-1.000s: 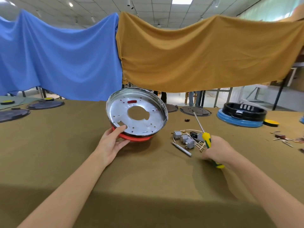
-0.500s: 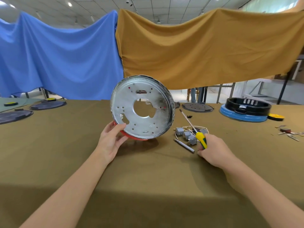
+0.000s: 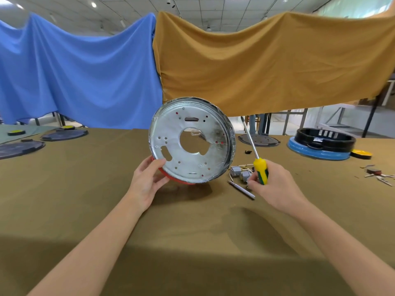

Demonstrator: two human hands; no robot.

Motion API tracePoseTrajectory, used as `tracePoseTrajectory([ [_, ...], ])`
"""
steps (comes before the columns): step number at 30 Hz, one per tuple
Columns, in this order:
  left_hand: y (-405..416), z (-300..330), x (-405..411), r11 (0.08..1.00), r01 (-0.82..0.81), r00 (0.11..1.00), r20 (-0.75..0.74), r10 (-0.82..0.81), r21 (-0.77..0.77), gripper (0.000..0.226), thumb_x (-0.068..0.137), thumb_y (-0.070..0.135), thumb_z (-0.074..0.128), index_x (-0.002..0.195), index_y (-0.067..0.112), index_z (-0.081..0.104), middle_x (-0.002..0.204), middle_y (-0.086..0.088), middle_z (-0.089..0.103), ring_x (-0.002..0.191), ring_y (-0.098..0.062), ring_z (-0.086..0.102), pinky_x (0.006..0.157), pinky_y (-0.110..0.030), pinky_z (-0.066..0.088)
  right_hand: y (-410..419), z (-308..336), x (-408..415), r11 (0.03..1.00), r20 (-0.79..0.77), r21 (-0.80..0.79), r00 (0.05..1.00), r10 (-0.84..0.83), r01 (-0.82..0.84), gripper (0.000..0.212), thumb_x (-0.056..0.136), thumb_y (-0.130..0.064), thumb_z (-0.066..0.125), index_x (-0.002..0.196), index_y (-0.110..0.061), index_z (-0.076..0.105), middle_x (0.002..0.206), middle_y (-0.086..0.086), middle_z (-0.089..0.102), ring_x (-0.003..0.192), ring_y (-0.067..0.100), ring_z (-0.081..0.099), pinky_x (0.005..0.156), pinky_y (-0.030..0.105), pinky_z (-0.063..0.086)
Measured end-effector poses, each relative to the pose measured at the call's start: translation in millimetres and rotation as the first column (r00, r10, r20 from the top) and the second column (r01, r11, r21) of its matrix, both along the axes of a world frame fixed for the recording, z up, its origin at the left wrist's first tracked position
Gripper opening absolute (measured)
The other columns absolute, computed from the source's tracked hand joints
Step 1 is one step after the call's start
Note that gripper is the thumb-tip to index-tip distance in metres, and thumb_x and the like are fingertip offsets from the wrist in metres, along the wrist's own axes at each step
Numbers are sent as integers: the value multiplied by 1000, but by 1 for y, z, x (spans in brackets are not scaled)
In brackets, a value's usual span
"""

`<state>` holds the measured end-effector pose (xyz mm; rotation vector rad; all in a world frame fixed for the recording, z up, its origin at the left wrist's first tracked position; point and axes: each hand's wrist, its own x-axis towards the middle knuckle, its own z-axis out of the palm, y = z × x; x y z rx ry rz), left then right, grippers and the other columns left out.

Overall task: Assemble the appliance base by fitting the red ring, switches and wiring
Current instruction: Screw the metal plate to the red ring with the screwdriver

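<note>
— How many metal bases with a red ring?
— One metal base [image 3: 192, 139], far centre, one red ring [image 3: 171, 178] showing under its near edge.
— Screwdrivers?
— One yellow-handled screwdriver [image 3: 259, 169], right of the base.
— Switches?
— Two grey switches [image 3: 240, 173] visible in the cluster at right; others may be hidden behind the hand.
— Hands?
— Two: left hand [image 3: 147, 182], right hand [image 3: 275, 186].
— Dark round plates?
— Three: two dark round plates [image 3: 64, 134] at far left, one far right of the base.
— Hanging cloths?
— Two: one blue cloth [image 3: 85, 71], one mustard cloth [image 3: 267, 60].
</note>
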<state>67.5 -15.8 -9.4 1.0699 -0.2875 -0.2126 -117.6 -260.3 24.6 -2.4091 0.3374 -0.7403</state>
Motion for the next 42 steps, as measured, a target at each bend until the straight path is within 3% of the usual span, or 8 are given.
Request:
tracePoseTrajectory([
  [4, -1, 0, -1, 999, -4, 999, 48, 1, 45, 36, 94, 14, 62, 129, 7, 61, 113, -9, 74, 98, -25, 72, 82, -39, 61, 19, 8, 7, 976, 63, 153, 988, 144, -152, 32, 77, -8, 77, 65, -23, 52, 76, 2, 72, 74, 24, 67, 74, 41, 56],
  [9, -1, 1, -3, 997, 17, 995, 99, -24, 77, 32, 95, 14, 61, 126, 8, 64, 114, -10, 73, 101, -29, 70, 82, -42, 61, 37, 7, 27, 954, 70, 176, 970, 232, -241, 32, 76, -7, 78, 71, -17, 48, 78, 1, 72, 79, 30, 68, 78, 49, 54],
  [14, -2, 1, -3, 996, 52, 991, 116, -61, 76, 46, 85, 24, 69, 129, 13, 62, 112, -6, 72, 97, -26, 68, 88, -46, 58, 44, 5, 49, 959, -20, 48, 959, 282, -281, 31, 81, -9, 77, 75, -27, 52, 74, -13, 70, 74, -1, 63, 63, 16, 42],
  [17, -2, 0, -2, 993, 86, 989, 117, -96, 84, 54, 78, 30, 70, 130, 17, 62, 113, -4, 72, 98, -25, 68, 88, -47, 58, 43, 4, 59, 954, -103, -2, 949, 299, -301, 23, 81, -8, 76, 82, -19, 56, 76, -13, 71, 77, -7, 61, 59, 10, 36],
  [24, -2, -1, -1, 990, 125, 984, 119, -133, 71, 51, 80, 31, 72, 128, 18, 63, 123, -8, 70, 106, -26, 67, 95, -52, 55, 43, 0, 70, 958, -135, 46, 949, 286, -282, 26, 80, -4, 78, 91, -16, 58, 73, -11, 74, 72, -4, 67, 63, 16, 44],
  [30, -3, 0, -1, 991, 129, 988, 83, -133, 42, 53, 78, 33, 78, 127, 18, 62, 116, -5, 72, 100, -24, 68, 79, -44, 60, 46, 0, 77, 964, -158, 27, 951, 267, -266, 26, 78, -2, 78, 87, -17, 59, 72, -10, 73, 70, -1, 67, 61, 20, 45],
  [37, -4, -1, 1, 988, 136, 987, 71, -142, 78, 62, 72, 45, 81, 128, 26, 62, 123, -3, 70, 105, -25, 67, 77, -46, 60, 50, -3, 78, 979, -132, -22, 971, 200, -204, 32, 76, -1, 76, 76, -22, 51, 69, -11, 72, 75, 9, 68, 73, 36, 55],
  [42, -4, -3, 3, 983, 151, 987, 48, -156, 106, 60, 70, 52, 79, 124, 33, 61, 117, 2, 73, 109, -23, 69, 75, -41, 60, 57, -5, 75, 975, -80, -120, 981, 178, -187, 36, 77, -3, 76, 72, -27, 49, 71, -13, 70, 74, 1, 64, 76, 38, 55],
])
